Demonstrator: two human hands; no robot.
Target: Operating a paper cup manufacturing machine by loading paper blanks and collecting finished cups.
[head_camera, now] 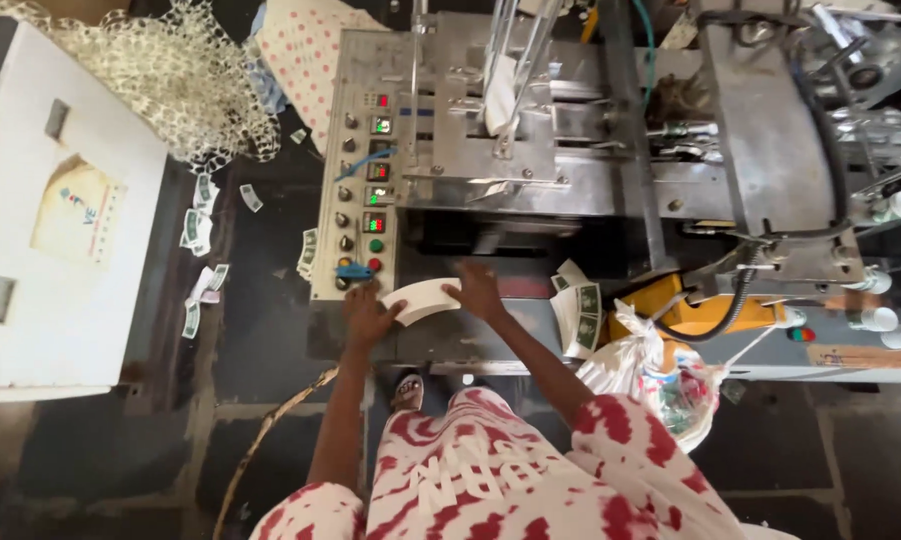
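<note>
A curved white paper blank (422,297) sits at the front ledge of the metal machine (530,180), held flat betw. both hands, prob. so the fan shape stays square to the dark slot just behind it. Left hand (368,318) pinches its lower left end, fingers closed on the edge; right hand (478,292) lies spread on the right end, palm down, pressing rather than gripping. Person stands close w/ arms forward, so the work is at waist level. Just left of the blank is the control panel (362,190) w/ lit readouts and knobs, in easy reach. Right of the hands, more printed blanks (580,312) lean at the ledge, near a plastic bag (660,380). Further out, a white box (60,210) stands left, netlike paper scrap (180,75) heaped behind it, loose printed pieces (200,225) strewn on the floor.
</note>
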